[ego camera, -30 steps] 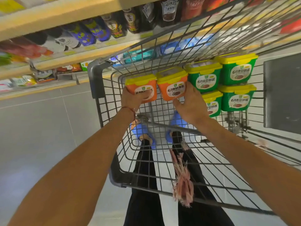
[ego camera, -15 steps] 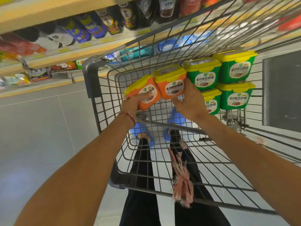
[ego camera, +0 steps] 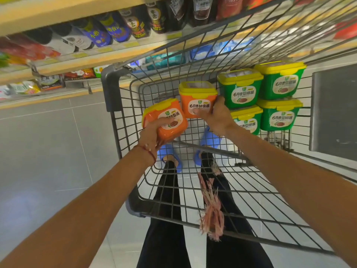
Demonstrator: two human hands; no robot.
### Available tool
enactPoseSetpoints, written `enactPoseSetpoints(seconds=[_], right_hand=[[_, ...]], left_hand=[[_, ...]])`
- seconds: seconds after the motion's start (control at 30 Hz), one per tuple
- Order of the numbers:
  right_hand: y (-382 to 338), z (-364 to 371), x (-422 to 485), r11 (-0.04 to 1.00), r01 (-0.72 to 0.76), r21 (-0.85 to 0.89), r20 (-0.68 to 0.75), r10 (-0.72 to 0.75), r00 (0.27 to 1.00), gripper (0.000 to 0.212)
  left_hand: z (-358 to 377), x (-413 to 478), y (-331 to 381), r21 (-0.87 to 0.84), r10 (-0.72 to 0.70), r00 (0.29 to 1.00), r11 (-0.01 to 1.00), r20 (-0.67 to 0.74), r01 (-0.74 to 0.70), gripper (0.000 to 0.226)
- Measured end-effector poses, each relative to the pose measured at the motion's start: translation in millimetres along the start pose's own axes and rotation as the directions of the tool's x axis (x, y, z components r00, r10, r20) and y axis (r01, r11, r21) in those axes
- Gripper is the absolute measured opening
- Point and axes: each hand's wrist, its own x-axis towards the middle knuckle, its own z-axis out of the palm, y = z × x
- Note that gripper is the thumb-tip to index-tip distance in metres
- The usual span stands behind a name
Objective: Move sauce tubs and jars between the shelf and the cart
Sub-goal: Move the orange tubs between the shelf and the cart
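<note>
Two orange sauce tubs with yellow lids are inside the wire cart. My left hand grips the left orange tub, which is tilted and lifted off the cart's floor. My right hand holds the right orange tub from its lower right side; this tub is upright. Several green tubs with yellow lids are stacked in two layers at the cart's right. Dark sauce bottles stand on the shelf above and behind the cart.
Grey tiled floor lies to the left of the cart. A dark panel is at the right edge. The person's legs and blue slippers show through the cart's mesh. A pink tassel hangs on the near wire.
My left hand has tilted its orange tub and drawn it down and left, away from the other. My right hand stays on the right orange tub.
</note>
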Motion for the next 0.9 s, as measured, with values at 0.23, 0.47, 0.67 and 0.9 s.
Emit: enactPoseSetpoints(seconds=[0.23,0.47,0.67,0.9], right_hand=[[3,9,26,0.964,-0.097,0.247,0.069,0.082,0.994,0.087],[-5,6,32,0.964,-0.109,0.244,0.165,0.07,0.984,0.081],[-11,-5,20,0.96,-0.138,0.245,0.244,0.076,0.967,0.073],[-24,-21,-11,0.939,-0.098,0.33,0.163,0.045,0.986,0.07]], left_hand=[[5,-4,3,-0.029,0.006,1.0,1.0,-0.005,-0.006,0.014],[6,-9,7,-0.103,0.004,1.0,0.995,-0.028,-0.007,0.011],[1,-12,8,-0.164,0.001,0.999,0.986,-0.053,-0.01,0.009],[-1,-27,13,-0.183,-0.004,1.0,0.983,-0.025,-0.001,0.006]])
